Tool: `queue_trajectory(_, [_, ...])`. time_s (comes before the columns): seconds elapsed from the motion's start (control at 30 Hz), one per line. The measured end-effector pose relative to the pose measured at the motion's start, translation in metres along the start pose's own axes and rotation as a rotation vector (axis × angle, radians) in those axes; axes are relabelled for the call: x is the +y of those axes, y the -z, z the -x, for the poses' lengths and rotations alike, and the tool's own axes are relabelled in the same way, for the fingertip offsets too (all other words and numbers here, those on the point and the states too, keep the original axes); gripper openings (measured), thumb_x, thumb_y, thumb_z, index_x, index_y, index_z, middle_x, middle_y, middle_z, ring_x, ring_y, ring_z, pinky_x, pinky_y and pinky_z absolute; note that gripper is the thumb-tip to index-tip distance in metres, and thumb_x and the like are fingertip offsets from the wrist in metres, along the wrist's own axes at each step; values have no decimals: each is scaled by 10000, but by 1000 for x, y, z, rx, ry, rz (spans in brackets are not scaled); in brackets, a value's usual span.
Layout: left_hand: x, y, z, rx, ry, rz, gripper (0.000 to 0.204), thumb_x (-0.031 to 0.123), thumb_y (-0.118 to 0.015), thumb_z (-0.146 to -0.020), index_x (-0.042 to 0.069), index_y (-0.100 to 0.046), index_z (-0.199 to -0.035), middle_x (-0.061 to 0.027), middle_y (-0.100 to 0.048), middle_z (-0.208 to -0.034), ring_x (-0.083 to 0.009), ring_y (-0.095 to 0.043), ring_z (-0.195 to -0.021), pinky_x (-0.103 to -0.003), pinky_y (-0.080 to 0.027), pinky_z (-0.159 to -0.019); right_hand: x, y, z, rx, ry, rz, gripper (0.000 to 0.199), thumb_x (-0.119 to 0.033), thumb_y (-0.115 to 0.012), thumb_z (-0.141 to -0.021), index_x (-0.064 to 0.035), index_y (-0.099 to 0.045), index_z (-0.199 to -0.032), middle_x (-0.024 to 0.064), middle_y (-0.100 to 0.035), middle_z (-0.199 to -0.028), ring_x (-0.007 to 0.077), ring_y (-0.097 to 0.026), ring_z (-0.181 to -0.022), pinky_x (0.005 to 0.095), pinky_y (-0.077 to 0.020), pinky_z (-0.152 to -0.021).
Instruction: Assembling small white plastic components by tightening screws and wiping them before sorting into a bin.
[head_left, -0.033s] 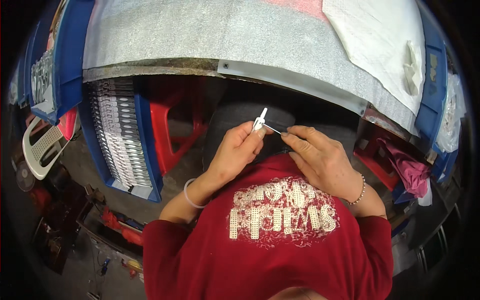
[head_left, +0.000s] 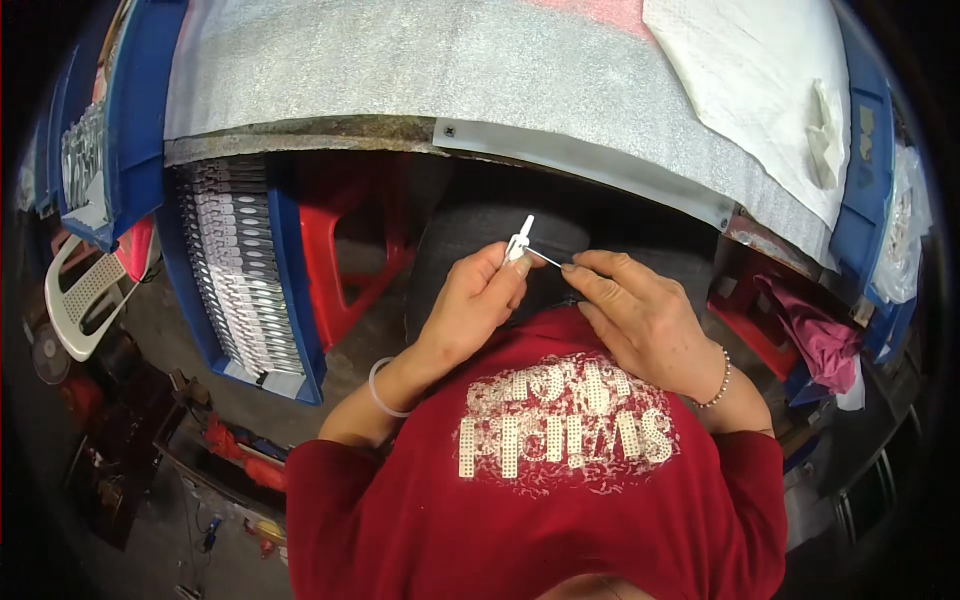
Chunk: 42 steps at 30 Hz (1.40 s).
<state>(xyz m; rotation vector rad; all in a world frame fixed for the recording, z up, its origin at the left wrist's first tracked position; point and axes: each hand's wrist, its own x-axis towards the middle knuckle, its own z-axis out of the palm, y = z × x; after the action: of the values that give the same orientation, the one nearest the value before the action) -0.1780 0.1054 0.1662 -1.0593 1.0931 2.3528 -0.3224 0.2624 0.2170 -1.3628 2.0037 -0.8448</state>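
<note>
Above my lap, my left hand (head_left: 474, 305) pinches a small white plastic piece (head_left: 519, 241) between thumb and fingers. Its narrow tip points up and away from me, and its lower end is hidden by the fingers. From the right, my right hand (head_left: 640, 310) grips a thin metal rod (head_left: 543, 257) by one end. The rod's far end meets the side of the white piece; whether it goes in, I cannot tell. Most of the rod's grip end is covered by my fingers.
A table (head_left: 400, 70) covered with foam sheet lies ahead, a white cloth (head_left: 770, 90) at its right. On the left, a blue tray (head_left: 312, 350) holds rows of black-and-white parts beside a red stool (head_left: 335, 265). A maroon cloth (head_left: 815, 335) hangs at right.
</note>
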Motion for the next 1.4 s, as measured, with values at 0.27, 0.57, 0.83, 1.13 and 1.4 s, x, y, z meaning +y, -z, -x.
queue_trajectory(0.27, [-18,-5,-5,162,-328,-520,179,150,-477,-997,-14,-547,-987,-101,-533,-640,-201,-537,-557,-341,-417,-522,5,3,2,-100,-572,-710,275,-1,-564,-882,24,-629,-1148,160,-676,-877,243,-666,-695,302,-510,-611])
queue_trajectory(0.57, [-28,-3,-18,176,-524,-965,162,121,-482,-975,-27,-435,-928,-277,-573,-678,-477,-574,-643,-535,-414,-540,6,-13,3,12,98,310,294,-88,-721,-749,-14,-662,-1027,64,-597,-719,181,-594,-511,300,-458,-428])
queue_trajectory(0.83, [-35,2,-26,184,-603,-945,128,77,-495,-954,-30,-434,-919,-282,-568,-645,-484,-578,-620,-544,-429,-523,0,-7,-5,-157,168,484,380,-96,-629,-743,-9,-662,-1112,82,-559,-691,152,-563,-491,282,-440,-429])
queue_trajectory(1.13, [-27,-1,-31,196,-638,-917,125,62,-503,-945,-33,-434,-903,-285,-560,-647,-490,-574,-631,-535,-425,-519,-1,-1,-11,-207,0,403,377,-93,-595,-816,-56,-655,-1186,112,-587,-694,187,-591,-508,317,-465,-450])
queue_trajectory(1.4, [-29,-1,-33,235,-568,-932,140,75,-491,-954,-43,-430,-909,-298,-561,-658,-497,-573,-640,-544,-420,-525,22,-21,-26,66,-49,-284,288,-90,-637,-886,-34,-663,-1167,101,-602,-659,144,-565,-507,281,-405,-421])
